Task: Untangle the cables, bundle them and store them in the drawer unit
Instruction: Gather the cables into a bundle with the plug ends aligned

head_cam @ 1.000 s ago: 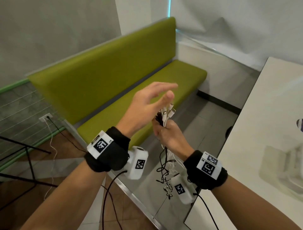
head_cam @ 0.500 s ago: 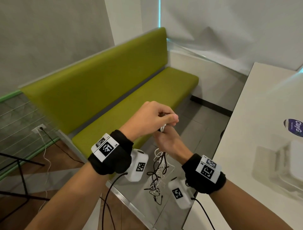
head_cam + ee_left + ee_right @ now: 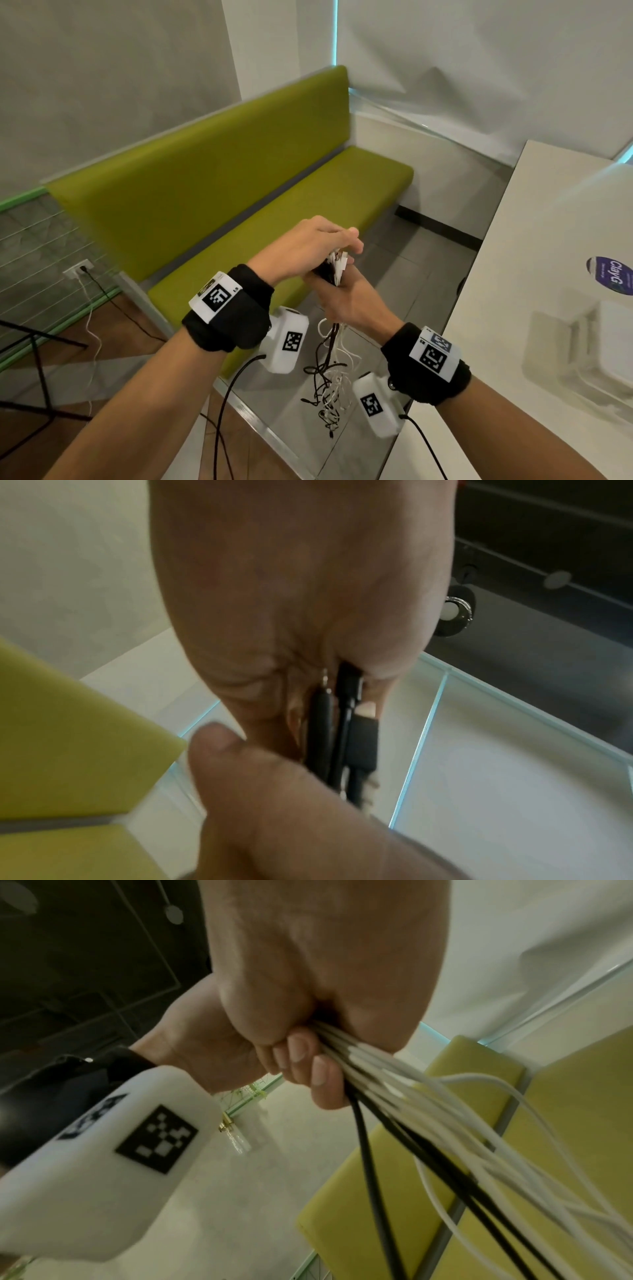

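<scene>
Gripping, right hand (image 3: 346,301): fingers curled tight round the cables (image 3: 330,370), fist upright, connector ends poking out of the top; in the right wrist view, fingertips (image 3: 320,1069) pressed against the white and black strands.
Left hand (image 3: 308,246): laid over the top of the connector ends, fingers bent down onto them and touching; whether pinching or only pressing, cannot tell. In the left wrist view, thumb (image 3: 219,739) just beside the black plugs (image 3: 359,739).
Cables: one mixed black and white bunch, held in the air near the body, between the bench and the table; loose lengths dangling below the right fist in a tangle, above the floor (image 3: 404,274).
Wrist bands: black, each with a white tag block carrying a square marker, left (image 3: 215,296) and right (image 3: 433,356).
Table (image 3: 534,240): white, at right, near edge beside the right forearm; a blue round sticker (image 3: 613,279) and a clear plastic unit (image 3: 589,346) on it, details blurred.
Bench (image 3: 239,192): green, padded, at left and farther off, against the wall.
Wall socket (image 3: 78,269): far left, low, with a black lead plugged in.
</scene>
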The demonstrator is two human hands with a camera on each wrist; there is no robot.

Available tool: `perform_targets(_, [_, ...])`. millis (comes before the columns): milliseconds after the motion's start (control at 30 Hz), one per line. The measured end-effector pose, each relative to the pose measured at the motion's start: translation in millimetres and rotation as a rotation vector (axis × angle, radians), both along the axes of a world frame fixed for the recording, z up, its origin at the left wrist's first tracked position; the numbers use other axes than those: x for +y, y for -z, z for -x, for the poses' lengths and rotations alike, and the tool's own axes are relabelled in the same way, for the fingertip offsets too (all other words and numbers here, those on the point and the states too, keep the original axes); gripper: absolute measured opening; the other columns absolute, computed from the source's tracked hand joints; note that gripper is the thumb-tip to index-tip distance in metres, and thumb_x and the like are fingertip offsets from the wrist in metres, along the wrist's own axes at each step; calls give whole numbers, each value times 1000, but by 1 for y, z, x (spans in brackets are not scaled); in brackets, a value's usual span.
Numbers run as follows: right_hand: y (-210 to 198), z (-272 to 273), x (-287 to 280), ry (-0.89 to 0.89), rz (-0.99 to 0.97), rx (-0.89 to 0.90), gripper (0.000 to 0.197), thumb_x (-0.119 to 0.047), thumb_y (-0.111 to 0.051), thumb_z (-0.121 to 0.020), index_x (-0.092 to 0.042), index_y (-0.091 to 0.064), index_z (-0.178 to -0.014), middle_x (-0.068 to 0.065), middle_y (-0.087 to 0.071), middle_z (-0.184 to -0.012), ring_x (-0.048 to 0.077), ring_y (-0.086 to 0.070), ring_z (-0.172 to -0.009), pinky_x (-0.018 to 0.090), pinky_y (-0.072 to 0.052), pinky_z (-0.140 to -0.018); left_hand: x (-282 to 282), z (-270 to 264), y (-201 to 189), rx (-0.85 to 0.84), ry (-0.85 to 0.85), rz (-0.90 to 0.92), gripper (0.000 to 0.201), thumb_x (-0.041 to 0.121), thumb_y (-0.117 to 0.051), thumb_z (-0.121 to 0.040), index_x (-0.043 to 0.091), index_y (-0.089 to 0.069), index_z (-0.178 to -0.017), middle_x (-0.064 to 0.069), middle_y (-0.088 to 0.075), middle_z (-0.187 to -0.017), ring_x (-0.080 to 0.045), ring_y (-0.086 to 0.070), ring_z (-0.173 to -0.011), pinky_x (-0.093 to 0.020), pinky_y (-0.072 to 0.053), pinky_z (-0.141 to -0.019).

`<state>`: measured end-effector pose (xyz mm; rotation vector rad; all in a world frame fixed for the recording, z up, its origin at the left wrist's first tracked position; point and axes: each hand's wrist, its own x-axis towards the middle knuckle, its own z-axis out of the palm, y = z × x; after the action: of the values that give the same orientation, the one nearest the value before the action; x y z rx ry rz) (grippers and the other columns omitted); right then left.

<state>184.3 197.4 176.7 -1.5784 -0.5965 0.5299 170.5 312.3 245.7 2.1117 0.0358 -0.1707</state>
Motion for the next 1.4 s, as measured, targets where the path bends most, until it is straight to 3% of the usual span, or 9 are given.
perform_targets(233, [-1, 3, -5, 29, 48, 60, 30, -4, -55, -92, -19, -42, -70, -13, -44, -43, 2, -36, -38, 15, -29, -42, -5, -5, 11, 20, 35, -153, 51, 58, -48, -79, 15, -72, -90, 1, -68, -99, -17, -59, -92, -48, -42, -99])
perform_targets(367, [5, 2, -5, 30, 85, 52, 28, -15, -56, -94, -13, -46, -68, 11, -43, -55, 18, -37, -43, 28, -32, -45, -2, -6, 8, 141, 100, -181, 39, 39, -42, -100, 33, -54, -137, 13, -47, -146, -4, -38, -135, -27, -25, -113])
perform_targets(633, [0, -4, -4, 8, 98, 28, 25, -2, -53, -96, -21, -43, -82, -16, -45, -48, -4, -44, -38, 12, -33, -41, -7, -7, 16, 113, 99, -155, 50, 57, -36, -98, 24, -71, -114, 8, -67, -117, -10, -57, -114, -32, -38, -103])
perform_targets(833, [12, -12, -6, 21, 72, 100, 34, -21, -62, -93, -25, -49, -61, -12, -36, -48, 4, -29, -41, 16, -25, -41, 0, -7, 14, -3, 147, 62, 78, 69, 4, -82, 44, -25, -149, 12, -37, -153, -5, -36, -138, -46, -19, -114])
perform_targets(1000, [20, -14, -3, 84, 41, 74, 38, -22, -67, -91, -22, -55, -56, -16, -47, -49, -1, -42, -45, 11, -34, -48, 7, -14, 2, -233, -22, 150, 78, 67, 3, -88, 43, -60, -126, 9, -56, -138, -5, -43, -133, -39, -20, -115])
perform_targets(1100, [24, -15, 7, 63, 106, -8, 11, -19, -59, -93, -12, -66, -88, 3, -63, -86, 14, -57, -83, 13, -35, -69, -9, -15, 20, -122, 127, -118, 67, 73, -18, -91, 37, -72, -110, 7, -65, -126, -7, -55, -120, -33, -34, -109])
perform_targets(1167, [24, -13, 7, 102, 145, -3, 22, -9, -45, -98, 1, -59, -112, 9, -57, -105, 22, -55, -104, 7, -31, -72, -16, -13, 30, -65, 192, -322, 61, 64, -27, -96, 29, -76, -102, 9, -72, -94, -5, -62, -93, -32, -43, -94])
perform_targets(1233, [26, -14, 1, 127, 109, 15, 18, -3, -47, -96, 0, -62, -105, 1, -55, -96, 11, -57, -88, 4, -36, -66, -16, -13, 34, -90, 166, -365, 59, 58, -28, -99, 24, -77, -103, 8, -70, -77, -4, -61, -78, -29, -44, -84])
perform_targets(1400, [19, -15, 0, 108, -5, -74, 32, -4, -61, -88, -24, -57, -63, -8, -51, -59, 4, -39, -54, 27, -33, -52, -14, -5, 25, -321, -21, 81, 53, 52, -32, -99, 21, -69, -119, 6, -64, -129, -1, -68, -97, -22, -50, -94])
